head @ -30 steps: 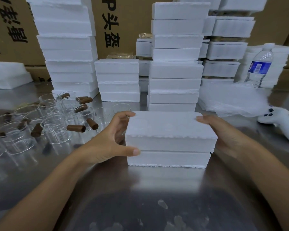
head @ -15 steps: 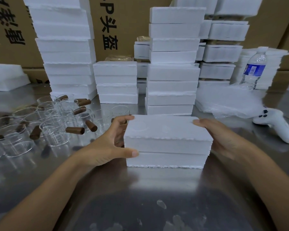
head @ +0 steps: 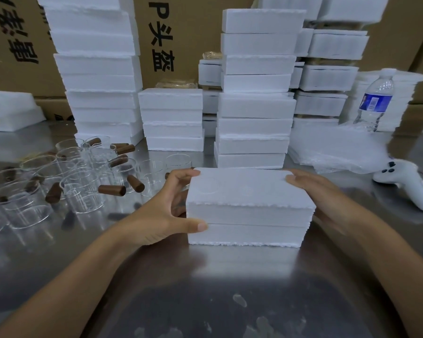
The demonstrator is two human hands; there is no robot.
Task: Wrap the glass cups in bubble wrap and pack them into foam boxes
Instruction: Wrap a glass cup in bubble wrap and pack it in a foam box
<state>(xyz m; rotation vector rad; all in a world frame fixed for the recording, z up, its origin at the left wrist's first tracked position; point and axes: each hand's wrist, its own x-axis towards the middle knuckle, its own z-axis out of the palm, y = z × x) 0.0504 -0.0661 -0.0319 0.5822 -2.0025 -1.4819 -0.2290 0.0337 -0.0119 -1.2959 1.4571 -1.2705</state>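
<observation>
A closed foam box (head: 249, 206) sits on the steel table (head: 205, 289) at the middle of the view, lid on, long side facing the person. The left hand (head: 161, 211) grips its 9 o'clock end: the thumb is curled onto the front face at the seam under the lid, and the fingers reach over to the lid's far left corner. The right hand (head: 322, 193) lies against the 3 o'clock end, fingers nearly straight along the side, one fingertip on the lid's far right corner; it is blurred and its thumb cannot be seen.

At 9 to 10 o'clock from the box stands a cluster of glass cups (head: 83, 189) with brown handles (head: 111, 190), unwrapped, some upright and others too crowded to tell. At 12 o'clock, just behind the box, rise stacks (head: 254, 106) of more foam boxes, with further stacks at 11 and 1 o'clock. Sheets of bubble wrap (head: 332, 150) lie at 2 o'clock, a water bottle (head: 374, 101) upright behind them. A white controller (head: 408, 186) rests on the table at 3 o'clock, apart from the right hand. Cartons (head: 193, 32) with black print fill the background.
</observation>
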